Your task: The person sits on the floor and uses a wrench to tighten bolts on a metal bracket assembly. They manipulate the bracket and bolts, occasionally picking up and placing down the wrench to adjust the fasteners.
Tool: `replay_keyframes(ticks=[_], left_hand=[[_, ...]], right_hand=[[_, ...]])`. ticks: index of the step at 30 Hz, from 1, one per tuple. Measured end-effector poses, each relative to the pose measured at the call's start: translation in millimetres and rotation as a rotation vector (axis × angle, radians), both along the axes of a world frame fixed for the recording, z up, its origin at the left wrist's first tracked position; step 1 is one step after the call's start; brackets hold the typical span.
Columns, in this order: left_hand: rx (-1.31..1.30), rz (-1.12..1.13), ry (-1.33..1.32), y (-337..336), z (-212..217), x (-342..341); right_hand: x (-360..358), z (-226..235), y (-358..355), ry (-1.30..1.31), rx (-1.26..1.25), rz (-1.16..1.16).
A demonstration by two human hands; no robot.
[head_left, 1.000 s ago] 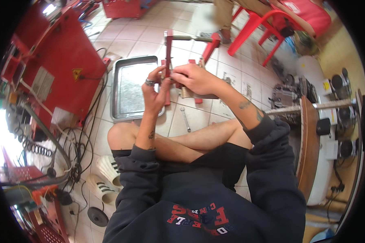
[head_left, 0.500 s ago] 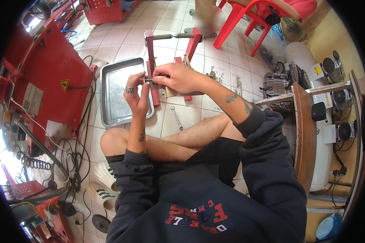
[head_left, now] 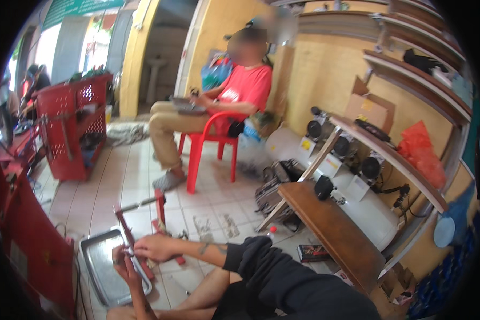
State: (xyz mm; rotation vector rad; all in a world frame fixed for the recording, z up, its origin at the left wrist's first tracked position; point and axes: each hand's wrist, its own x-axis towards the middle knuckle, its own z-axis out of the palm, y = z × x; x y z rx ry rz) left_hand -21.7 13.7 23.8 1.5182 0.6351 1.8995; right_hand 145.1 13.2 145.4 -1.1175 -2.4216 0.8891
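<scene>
The person sat on the tiled floor (head_left: 128, 186), and both hands met at a red metal frame (head_left: 127, 229) that stood on the floor. The right hand (head_left: 153, 247) lay closed over a part of the frame, with the fingers curled around it. The left hand (head_left: 124, 265) was just below, also bent around something at the frame, but what it gripped was too small to tell. The two hands were almost touching each other.

The frame stood at the right edge of a grey metal tray (head_left: 102, 266), which lay flat on the floor near the lower left corner of the view. One red leg of the frame (head_left: 160, 205) rose a little behind the hands.

Further back, another person in a red shirt (head_left: 248, 88) sat on a red plastic chair (head_left: 208, 149). A red basket trolley (head_left: 72, 128) stood at the left side of the floor. At the right, a brown wooden bench (head_left: 330, 226) leaned beside a shelf with black speakers (head_left: 346, 149).
</scene>
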Motion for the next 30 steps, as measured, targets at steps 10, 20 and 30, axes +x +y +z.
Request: replay_keyframes(ticks=[10,20,30], left_hand=[[0.1,0.2,0.332,-9.7,23.0,-1.1],[-0.087,0.07,0.135,-2.2,10.7,-1.8],[-0.096,0.168,0.311,-7.0,13.2,-4.4]], right_hand=[[5.5,-19.1,8.8,0.328,-0.169,-0.024],[3.8,2.0,-3.8,0.133,-0.034,0.014],[3.2,-4.6,0.5,0.256,-0.176,-0.05]])
